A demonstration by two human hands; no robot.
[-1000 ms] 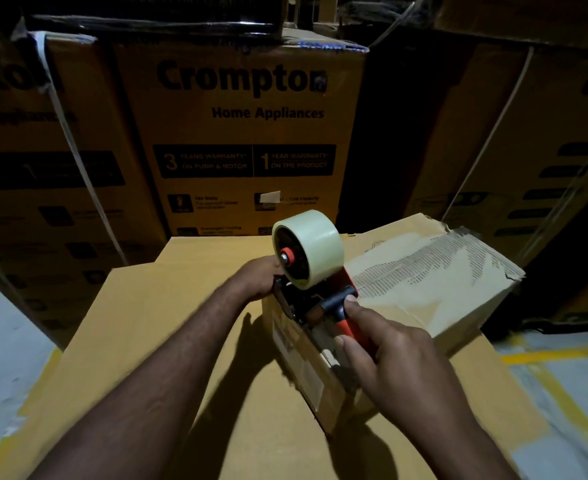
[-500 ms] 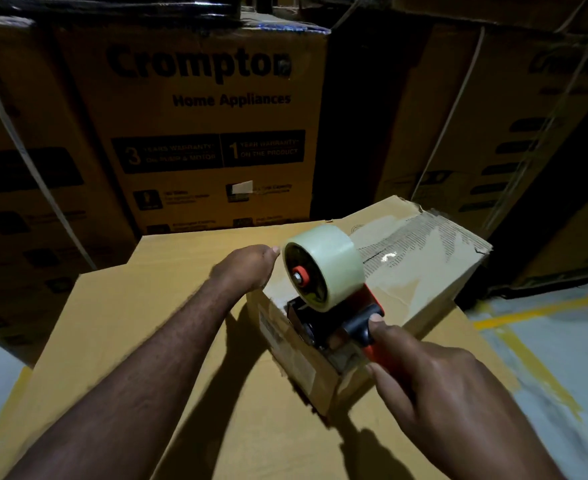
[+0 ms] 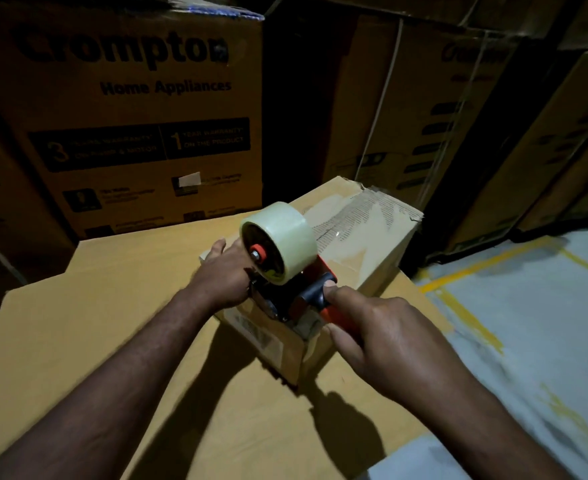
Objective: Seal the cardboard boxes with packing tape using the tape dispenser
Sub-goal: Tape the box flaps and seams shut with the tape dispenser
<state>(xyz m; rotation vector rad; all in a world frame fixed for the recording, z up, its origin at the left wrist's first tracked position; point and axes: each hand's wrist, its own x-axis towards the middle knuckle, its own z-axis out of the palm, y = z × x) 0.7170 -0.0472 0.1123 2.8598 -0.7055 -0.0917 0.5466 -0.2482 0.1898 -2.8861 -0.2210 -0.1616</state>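
Right hand grips the tape dispenser by its red handle at the near end of 1 small cardboard box.
We hold it low there, roll upward, probably to anchor tape over the edge before running the top seam. Our left hand rests on the box top beside the roll, likely steadying it on the large carton; its fingers hide behind the roll, so we cannot tell their shape.

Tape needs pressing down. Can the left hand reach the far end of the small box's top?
Probably yes: the left hand rests on the small box top beside the tape roll, and nothing stands beyond.
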